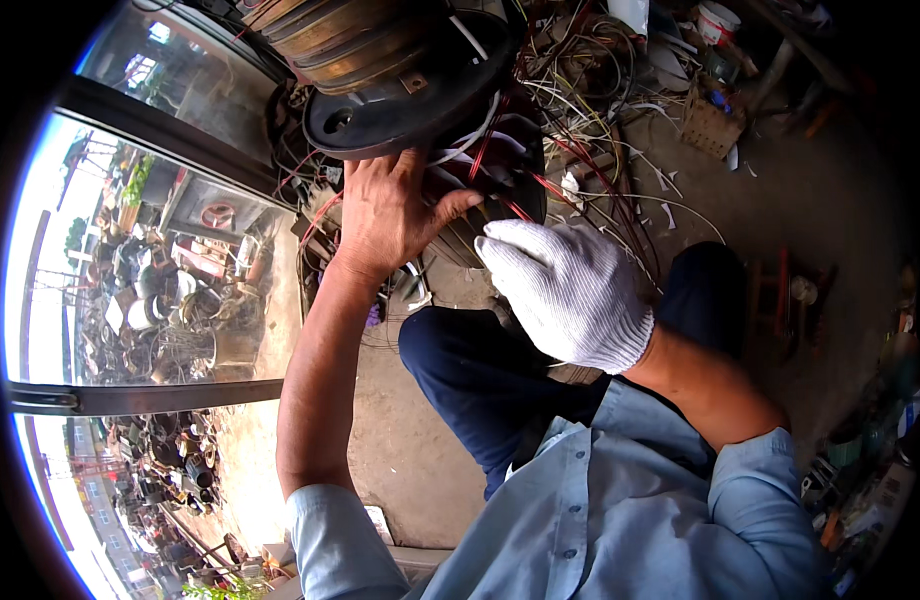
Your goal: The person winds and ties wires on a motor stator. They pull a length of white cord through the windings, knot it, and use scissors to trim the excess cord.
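The brass-banded drum (345, 48) sits before you, its black disc (410, 115) in place; the red wires (488, 145) trailing below look unfinished. Your left hand (385, 212) spreads its thumb, fingertips hidden; your gloved right hand (565, 288) curls. Whether either grip pinches anything, I cannot tell.

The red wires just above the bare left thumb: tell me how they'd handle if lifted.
The red wires would probably flex easily, since they look thin. They would likely feel light for the same reason. They might tug rather than lift free: they run close among pale strips, and their ends are hard to make out.
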`<action>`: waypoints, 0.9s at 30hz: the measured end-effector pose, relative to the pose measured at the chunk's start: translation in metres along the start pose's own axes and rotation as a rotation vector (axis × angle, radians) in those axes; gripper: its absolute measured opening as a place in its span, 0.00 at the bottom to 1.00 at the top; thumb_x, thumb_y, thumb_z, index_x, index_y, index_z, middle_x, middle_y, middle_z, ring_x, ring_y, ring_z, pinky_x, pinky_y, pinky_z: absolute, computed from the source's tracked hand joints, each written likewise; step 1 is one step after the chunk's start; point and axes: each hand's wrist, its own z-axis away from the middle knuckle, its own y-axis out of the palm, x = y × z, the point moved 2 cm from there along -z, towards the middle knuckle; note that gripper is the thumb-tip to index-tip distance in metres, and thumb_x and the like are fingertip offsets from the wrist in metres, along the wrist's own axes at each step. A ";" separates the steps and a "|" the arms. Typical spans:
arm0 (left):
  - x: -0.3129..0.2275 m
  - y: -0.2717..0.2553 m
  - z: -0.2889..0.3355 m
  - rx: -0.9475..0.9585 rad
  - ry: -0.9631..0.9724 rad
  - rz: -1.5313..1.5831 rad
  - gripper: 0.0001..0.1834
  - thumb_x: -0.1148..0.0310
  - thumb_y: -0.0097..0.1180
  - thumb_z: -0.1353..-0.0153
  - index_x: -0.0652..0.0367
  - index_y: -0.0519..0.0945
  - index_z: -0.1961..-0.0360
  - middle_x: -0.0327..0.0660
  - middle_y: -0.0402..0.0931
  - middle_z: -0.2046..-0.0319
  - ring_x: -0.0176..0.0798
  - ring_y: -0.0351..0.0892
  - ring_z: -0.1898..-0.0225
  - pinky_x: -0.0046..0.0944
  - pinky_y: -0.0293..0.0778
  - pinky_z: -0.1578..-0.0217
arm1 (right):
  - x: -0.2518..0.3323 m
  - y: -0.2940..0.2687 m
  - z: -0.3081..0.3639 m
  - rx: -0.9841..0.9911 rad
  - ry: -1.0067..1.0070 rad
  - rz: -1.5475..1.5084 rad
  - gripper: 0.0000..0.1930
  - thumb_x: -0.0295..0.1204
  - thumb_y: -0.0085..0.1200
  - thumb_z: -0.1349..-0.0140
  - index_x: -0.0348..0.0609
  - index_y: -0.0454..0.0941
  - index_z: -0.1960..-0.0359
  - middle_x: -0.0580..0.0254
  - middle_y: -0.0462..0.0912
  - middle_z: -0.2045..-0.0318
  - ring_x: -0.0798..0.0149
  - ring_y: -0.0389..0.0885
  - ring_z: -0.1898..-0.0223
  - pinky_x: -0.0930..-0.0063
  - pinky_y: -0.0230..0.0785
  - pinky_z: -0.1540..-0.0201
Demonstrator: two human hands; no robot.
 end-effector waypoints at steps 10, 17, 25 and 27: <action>-0.009 0.007 -0.002 -0.022 -0.069 0.023 0.45 0.31 0.57 0.38 0.66 0.76 0.42 0.59 0.76 0.48 0.63 0.72 0.44 0.57 0.63 0.40 | -0.004 -0.031 0.099 -0.012 0.195 -0.068 0.17 0.26 0.64 0.41 0.44 0.81 0.48 0.63 0.82 0.50 0.56 0.83 0.59 0.62 0.77 0.57; -0.024 0.021 -0.006 -0.064 -0.141 -0.121 0.38 0.34 0.53 0.34 0.66 0.77 0.52 0.59 0.75 0.52 0.65 0.71 0.46 0.59 0.63 0.42 | 0.005 -0.047 0.127 0.028 0.245 -0.155 0.14 0.27 0.63 0.38 0.43 0.82 0.51 0.60 0.83 0.53 0.56 0.84 0.62 0.60 0.76 0.58; -0.058 0.013 0.021 -0.211 -0.284 -0.090 0.39 0.48 0.61 0.34 0.66 0.68 0.32 0.60 0.66 0.35 0.65 0.63 0.32 0.60 0.57 0.31 | 0.009 -0.074 0.159 -0.019 0.405 -0.218 0.11 0.25 0.62 0.37 0.41 0.82 0.53 0.54 0.86 0.56 0.51 0.87 0.58 0.60 0.80 0.55; -0.089 0.016 0.039 -0.281 -0.316 0.046 0.39 0.51 0.60 0.32 0.66 0.64 0.29 0.60 0.62 0.31 0.65 0.59 0.29 0.58 0.57 0.29 | 0.008 -0.079 0.176 -0.028 0.519 -0.269 0.11 0.25 0.63 0.37 0.40 0.81 0.53 0.54 0.86 0.56 0.50 0.87 0.59 0.61 0.80 0.56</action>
